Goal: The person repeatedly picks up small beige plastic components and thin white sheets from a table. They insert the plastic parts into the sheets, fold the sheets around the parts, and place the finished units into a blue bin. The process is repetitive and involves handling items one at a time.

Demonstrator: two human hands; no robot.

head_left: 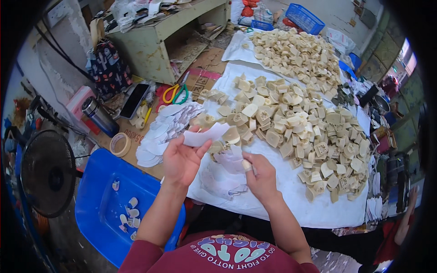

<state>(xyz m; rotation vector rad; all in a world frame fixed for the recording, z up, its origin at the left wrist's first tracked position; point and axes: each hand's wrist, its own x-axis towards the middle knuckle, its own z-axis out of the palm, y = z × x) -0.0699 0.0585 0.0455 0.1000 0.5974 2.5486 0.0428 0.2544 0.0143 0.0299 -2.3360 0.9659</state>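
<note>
Hands work close to the person's chest: the left hand (181, 159) has its fingers pinched on a white paper wrapper (205, 135) held up flat, while the right hand (259, 177) is closed around one pale soap block (247, 165) just above a loose stack of wrappers (224, 175). Beside the left forearm, a blue tray (98, 204) holds only a handful of wrapped pieces (129, 214), so by the look of it little is finished. Beyond the hands, a white sheet (291, 204) carries a wide heap of bare soap blocks (296, 132), and a second heap (296, 54) lies farther back; most of the work seems left. A further pile of cut wrappers (159, 132) sits to the left, near scissors (175, 93) and a tape roll (120, 144). Free room is narrow: the sheet's near edge lies just below the right wrist, and a fan (48, 173) stands close at far left.
</note>
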